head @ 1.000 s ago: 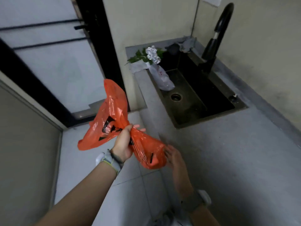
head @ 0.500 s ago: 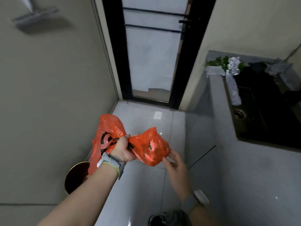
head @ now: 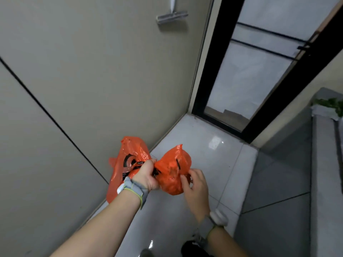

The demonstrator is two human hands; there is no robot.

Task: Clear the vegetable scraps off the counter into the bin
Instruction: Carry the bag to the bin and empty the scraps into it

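Grey stone surface (head: pixel 323 164) along right. Crinkled orange plastic bag (head: pixel 172 175) in mid-air over white tiled floor (head: pixel 204 145), left of surface. Left hand (head: pixel 146 176) clenched round bag's twisted middle. Right hand (head: pixel 195 180) curled round bulging end. Green leafy scraps (head: pixel 332 104) at surface's far end.

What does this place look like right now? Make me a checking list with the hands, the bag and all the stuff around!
Surface: grey counter at the right edge, only partly in view.
Job's things: orange bag, twisted in the middle; no bin in view.
Clutter: leafy greens on the counter's far end.
Grippers: left hand grips the bag's twisted neck; right hand has bent fingers on the bulging end, grip unclear.
Cables: nothing seen.
Surroundings: beige wall, black-framed glass door, pale tiled floor, a squeegee-like tool on the wall.
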